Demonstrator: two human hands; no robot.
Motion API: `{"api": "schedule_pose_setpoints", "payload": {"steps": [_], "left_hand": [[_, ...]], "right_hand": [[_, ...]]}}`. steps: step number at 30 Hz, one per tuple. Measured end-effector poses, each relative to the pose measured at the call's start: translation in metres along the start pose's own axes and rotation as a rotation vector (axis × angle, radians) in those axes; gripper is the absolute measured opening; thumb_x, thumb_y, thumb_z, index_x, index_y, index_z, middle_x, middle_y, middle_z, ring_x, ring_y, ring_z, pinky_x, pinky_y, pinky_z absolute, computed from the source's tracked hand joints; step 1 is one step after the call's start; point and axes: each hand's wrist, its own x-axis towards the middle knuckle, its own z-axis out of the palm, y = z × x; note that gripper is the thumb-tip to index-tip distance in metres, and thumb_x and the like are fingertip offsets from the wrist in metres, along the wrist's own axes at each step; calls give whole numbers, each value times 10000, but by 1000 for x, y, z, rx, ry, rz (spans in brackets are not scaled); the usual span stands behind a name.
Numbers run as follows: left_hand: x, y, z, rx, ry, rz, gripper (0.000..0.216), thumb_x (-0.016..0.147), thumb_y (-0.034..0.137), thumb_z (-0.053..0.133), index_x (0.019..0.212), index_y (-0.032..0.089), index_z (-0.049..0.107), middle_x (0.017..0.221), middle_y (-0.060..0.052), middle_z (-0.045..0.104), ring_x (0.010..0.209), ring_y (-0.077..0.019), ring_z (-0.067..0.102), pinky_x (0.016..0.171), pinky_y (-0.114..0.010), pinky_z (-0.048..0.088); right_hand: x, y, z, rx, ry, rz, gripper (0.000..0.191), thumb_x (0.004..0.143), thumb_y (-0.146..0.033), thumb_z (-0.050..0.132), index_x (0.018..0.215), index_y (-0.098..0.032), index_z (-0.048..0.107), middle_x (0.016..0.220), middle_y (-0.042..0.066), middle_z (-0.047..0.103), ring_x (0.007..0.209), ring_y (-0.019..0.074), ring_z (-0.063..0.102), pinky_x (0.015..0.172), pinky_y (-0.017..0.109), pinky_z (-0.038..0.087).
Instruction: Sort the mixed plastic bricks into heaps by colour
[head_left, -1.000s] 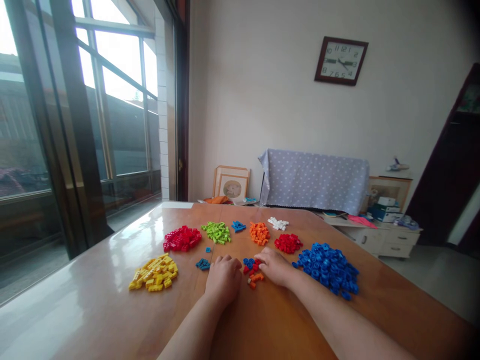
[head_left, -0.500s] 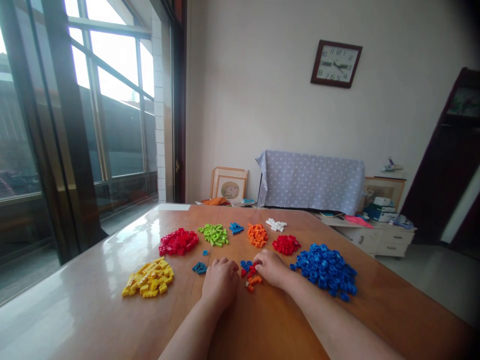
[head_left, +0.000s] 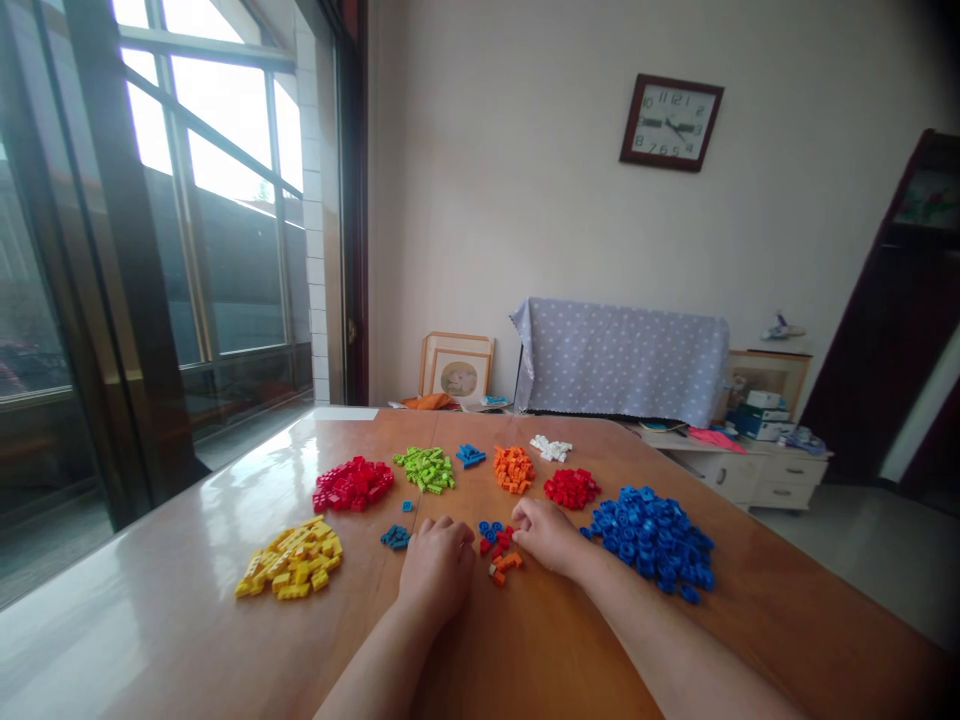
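My left hand (head_left: 439,562) rests on the table left of a small mixed group, its fingers curled down and their tips hidden. My right hand (head_left: 546,534) is at the group's right edge, thumb and fingers pinched; what they may hold I cannot make out. Between the hands lie a few round blue pieces (head_left: 490,527), red bricks (head_left: 496,542) and orange bricks (head_left: 505,566). Just left of my left hand sits a small dark-blue heap of bricks (head_left: 394,537), with a single blue brick (head_left: 407,507) behind it.
Around the hands lie heaps of yellow bricks (head_left: 292,562), red bricks (head_left: 352,484), lime bricks (head_left: 426,469), orange bricks (head_left: 513,469), white bricks (head_left: 551,448), more red bricks (head_left: 571,488) and round blue pieces (head_left: 651,540). All are on the wooden table (head_left: 187,650).
My right hand has drawn back slightly to the right, showing a little more of the red bricks. The left hand stays about where it was. The view has shifted slightly.
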Motion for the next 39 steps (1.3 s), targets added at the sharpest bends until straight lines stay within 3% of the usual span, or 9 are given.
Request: {"api": "schedule_pose_setpoints", "payload": {"steps": [9,17,21,27,31,39], "left_hand": [[0,1,-1,-5,-9,2,221,864,200,493,900,238,709,942,-53,669,926,-205,549,794,-289,366],[0,0,-1,-12,-6,18,221,865,189,489,894,234,703,948,-52,674,929,-205,548,791,-287,367],[0,2,-3,-25,-11,6,225,857,184,493,903,237,708,943,-54,674,936,-210,547,792,-289,370],[1,3,-5,-32,-36,-28,234,857,186,497,928,244,711,979,-56,681,969,-217,551,793,-291,368],[1,3,-5,-32,-35,-31,235,849,182,497,924,246,710,984,-53,682,966,-219,552,786,-296,366],[1,2,-4,-23,-21,-28,230,869,194,484,916,242,704,973,-61,672,966,-218,544,814,-300,366]], "right_hand": [[-3,7,-6,-17,-41,14,104,732,-165,640,809,-182,706,863,29,663,754,137,578,675,222,384],[2,13,-10,-18,26,35,108,755,-155,595,778,-179,698,870,36,677,816,150,588,725,230,384],[18,36,-27,-7,139,164,136,787,-186,559,790,-181,695,822,36,692,768,153,592,672,233,389],[43,78,-56,25,245,411,194,804,-241,525,686,-197,673,565,16,629,519,136,530,509,235,339],[50,94,-58,70,272,483,179,787,-232,526,762,-181,695,571,20,640,498,135,541,490,227,361],[42,104,-53,142,302,501,311,724,-184,588,1013,-187,702,814,57,734,691,168,664,554,213,436]]}}
